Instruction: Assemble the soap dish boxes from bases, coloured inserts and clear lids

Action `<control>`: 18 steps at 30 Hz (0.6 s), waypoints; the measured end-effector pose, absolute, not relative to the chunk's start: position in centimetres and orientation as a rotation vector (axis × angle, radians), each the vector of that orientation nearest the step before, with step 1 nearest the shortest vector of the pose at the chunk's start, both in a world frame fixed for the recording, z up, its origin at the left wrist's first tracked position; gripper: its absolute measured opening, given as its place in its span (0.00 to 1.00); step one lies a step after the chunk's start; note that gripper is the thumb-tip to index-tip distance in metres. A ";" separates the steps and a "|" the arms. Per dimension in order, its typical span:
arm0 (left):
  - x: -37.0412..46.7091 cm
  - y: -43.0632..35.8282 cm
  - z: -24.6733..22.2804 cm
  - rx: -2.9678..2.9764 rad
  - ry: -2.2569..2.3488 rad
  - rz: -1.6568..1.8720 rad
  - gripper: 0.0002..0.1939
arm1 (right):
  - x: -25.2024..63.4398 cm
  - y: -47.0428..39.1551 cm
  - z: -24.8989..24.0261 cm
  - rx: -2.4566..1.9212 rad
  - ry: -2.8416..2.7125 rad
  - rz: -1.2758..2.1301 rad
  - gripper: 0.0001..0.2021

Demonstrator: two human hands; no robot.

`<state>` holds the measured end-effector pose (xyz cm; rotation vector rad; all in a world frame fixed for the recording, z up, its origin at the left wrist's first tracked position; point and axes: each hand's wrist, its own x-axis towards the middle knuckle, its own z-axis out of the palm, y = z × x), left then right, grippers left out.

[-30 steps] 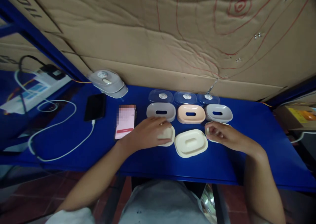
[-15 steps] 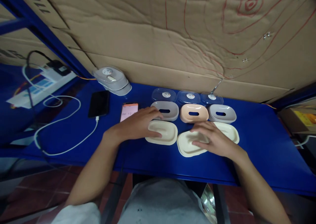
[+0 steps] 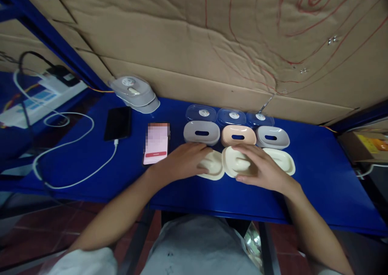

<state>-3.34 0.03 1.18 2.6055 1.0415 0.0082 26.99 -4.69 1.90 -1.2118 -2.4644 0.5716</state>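
Observation:
My left hand (image 3: 190,162) curls over the left end of a cream oval dish (image 3: 216,168), fingers at its back edge and thumb at the front; the palm hides part of it. My right hand (image 3: 265,171) grips a second cream dish (image 3: 236,162) between thumb and fingers. This dish has a raised ridge in its middle and meets the right side of the first one. Partly behind my right hand lies a third cream dish (image 3: 286,162). Just behind them stand a grey slotted tray (image 3: 194,133), a peach slotted tray (image 3: 228,133) and another grey slotted tray (image 3: 281,138).
Three clear lids (image 3: 194,112) with round stickers lie at the back. Left of them are a stack of grey boxes (image 3: 138,95), a lit phone (image 3: 157,143), a dark phone (image 3: 118,123) on a white cable, and a power strip (image 3: 36,101). Cardboard (image 3: 151,36) walls the blue table's (image 3: 182,196) back.
The middle cream dish has moved back and straightened in my right hand. My left hand and the left dish have shifted right, bringing the dishes together and uncovering the lit phone.

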 end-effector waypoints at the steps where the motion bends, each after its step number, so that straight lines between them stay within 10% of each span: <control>1: -3.0 -0.2 1.0 2.614 1.000 0.021 0.23 | 26.4 -4.8 1.8 -1.201 -2.447 0.521 0.40; 4: -3.1 -0.5 1.4 2.567 0.990 0.109 0.20 | 24.7 -5.3 0.9 -1.210 -2.395 0.382 0.39; 11: -5.7 -0.1 2.0 2.319 0.980 0.012 0.53 | 22.2 -6.2 -1.0 -1.345 -2.347 0.224 0.39; 18: -3.7 -0.7 -1.4 2.241 0.942 0.155 0.61 | 20.9 -6.7 -1.6 -1.358 -2.471 0.161 0.39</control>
